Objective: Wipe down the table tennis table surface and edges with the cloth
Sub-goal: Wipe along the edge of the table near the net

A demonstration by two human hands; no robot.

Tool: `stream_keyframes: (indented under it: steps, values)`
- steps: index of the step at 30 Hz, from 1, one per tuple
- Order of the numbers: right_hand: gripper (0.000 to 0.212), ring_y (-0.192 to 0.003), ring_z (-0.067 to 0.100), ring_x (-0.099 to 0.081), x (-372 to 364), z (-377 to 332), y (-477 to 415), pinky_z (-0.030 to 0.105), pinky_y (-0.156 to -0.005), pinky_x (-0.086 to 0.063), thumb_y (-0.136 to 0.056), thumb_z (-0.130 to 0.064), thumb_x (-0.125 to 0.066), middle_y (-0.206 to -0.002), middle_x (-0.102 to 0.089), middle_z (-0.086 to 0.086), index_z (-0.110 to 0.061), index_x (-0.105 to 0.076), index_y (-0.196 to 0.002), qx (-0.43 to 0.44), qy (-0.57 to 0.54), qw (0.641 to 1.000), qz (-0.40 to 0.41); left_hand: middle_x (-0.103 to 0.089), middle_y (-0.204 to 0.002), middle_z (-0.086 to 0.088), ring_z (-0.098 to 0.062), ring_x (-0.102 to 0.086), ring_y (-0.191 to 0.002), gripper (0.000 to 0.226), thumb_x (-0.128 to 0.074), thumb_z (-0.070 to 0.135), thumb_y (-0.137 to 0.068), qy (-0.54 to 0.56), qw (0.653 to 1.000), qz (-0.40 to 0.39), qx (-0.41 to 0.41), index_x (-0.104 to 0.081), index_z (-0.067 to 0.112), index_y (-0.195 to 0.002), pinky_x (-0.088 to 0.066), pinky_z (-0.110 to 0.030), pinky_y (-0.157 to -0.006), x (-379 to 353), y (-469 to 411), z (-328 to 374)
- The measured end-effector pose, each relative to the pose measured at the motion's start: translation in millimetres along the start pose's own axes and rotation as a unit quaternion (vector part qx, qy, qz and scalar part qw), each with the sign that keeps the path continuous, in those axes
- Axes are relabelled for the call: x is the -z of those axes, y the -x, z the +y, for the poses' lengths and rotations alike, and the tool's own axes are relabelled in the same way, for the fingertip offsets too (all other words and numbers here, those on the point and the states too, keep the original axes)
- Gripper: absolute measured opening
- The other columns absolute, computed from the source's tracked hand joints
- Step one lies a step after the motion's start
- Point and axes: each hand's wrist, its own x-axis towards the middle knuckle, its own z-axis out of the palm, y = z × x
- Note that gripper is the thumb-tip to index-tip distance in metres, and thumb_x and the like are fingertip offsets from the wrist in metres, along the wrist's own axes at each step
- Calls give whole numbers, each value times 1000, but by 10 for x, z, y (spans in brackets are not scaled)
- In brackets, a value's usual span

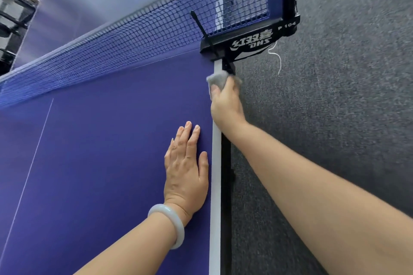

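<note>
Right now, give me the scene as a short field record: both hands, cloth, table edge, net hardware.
left hand: flat on the blue table, fingers straight, beside the white edge line
bangle: pale, on the left wrist
right hand: grips the cloth at the table's side edge
cloth: grey, bunched, on the edge just short of the net clamp
net: stretched across the table
floor: grey carpet

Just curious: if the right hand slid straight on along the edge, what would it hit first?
Probably the black net clamp, just ahead of the cloth the right hand grips on the white edge; they look almost touching.
</note>
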Motion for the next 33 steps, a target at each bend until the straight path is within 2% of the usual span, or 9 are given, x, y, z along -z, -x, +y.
stream_keyframes:
  steps: [4, 7, 11, 15, 19, 23, 27, 30, 33]
  values:
    - [62, -153, 23, -7, -47, 265, 441, 40, -123, -11, -105, -25, -39, -165, -7, 15, -9, -8, -157, 40, -21, 999, -19, -17, -162, 6, -8, -8, -151, 60, -23, 38, -97, 2, 1000, 3, -3, -27, 20, -154, -12, -40, -123, -9, -10, -16]
    - [62, -152, 26, -9, -29, 118, 104, 42, -123, -13, -105, -23, -40, -164, -10, 16, -5, -8, -156, 44, -14, 999, -10, -20, -162, 4, -9, -10, -150, 60, -24, 37, -97, -1, 1000, 6, -5, -29, 19, -154, -13, -39, -123, -8, -25, -8]
    - [58, -144, 30, -29, -26, -70, -271, 46, -116, -28, -105, -25, -42, -159, -19, 15, -7, -16, -154, 19, -46, 998, 23, -20, -162, 4, -10, -11, -150, 60, -23, 38, -97, -2, 1000, 3, -1, -29, 20, -153, -15, -42, -122, -5, -21, -19]
    - [62, -152, 17, -8, -105, 249, 375, 41, -123, -13, -104, -24, -44, -165, -11, 8, -13, -13, -157, 47, -71, 996, 25, -20, -162, 3, -10, -11, -150, 61, -23, 38, -96, 6, 1000, 4, 0, -30, 18, -153, -15, -42, -122, 2, -15, 2]
    - [69, -151, 3, -1, -187, 671, 1249, 31, -124, -7, -99, -36, -39, -166, -4, -5, -24, -6, -157, 74, -110, 991, -4, -19, -163, 4, -9, -9, -151, 61, -23, 37, -96, 7, 1000, -1, 4, -29, 19, -154, -14, -42, -122, 6, -21, 14]
    - [64, -152, 12, -2, -153, 495, 735, 36, -125, -6, -105, -26, -43, -166, -6, 5, -14, -9, -157, 36, -125, 991, -10, -19, -162, 5, -10, -10, -150, 61, -23, 38, -96, 6, 1000, -2, 4, -29, 19, -153, -15, -42, -122, 21, -22, 5]
    - [61, -152, 12, -4, -41, 245, 246, 34, -124, -5, -106, -27, -41, -166, -8, 4, -14, -12, -158, 14, -156, 988, -8, -18, -162, 5, -9, -9, -151, 60, -23, 38, -97, 2, 1000, -2, 0, -28, 20, -154, -14, -41, -122, 12, -20, -14]
    - [62, -152, 5, -1, -100, 496, 773, 30, -124, -4, -105, -30, -42, -166, -5, -3, -21, -11, -157, 35, -167, 985, -15, -20, -162, 4, -10, -11, -151, 59, -24, 35, -97, 9, 1000, 4, -3, -30, 18, -153, -15, -42, -122, 11, -18, -10]
    - [59, -147, -9, 5, -171, 940, 1775, 23, -122, -3, -102, -51, -37, -161, 4, -27, -44, -3, -150, 47, -167, 984, -51, -21, -162, 4, -10, -11, -150, 58, -24, 34, -97, 19, 1000, 5, -4, -31, 19, -153, -13, -40, -122, 10, -21, -7]
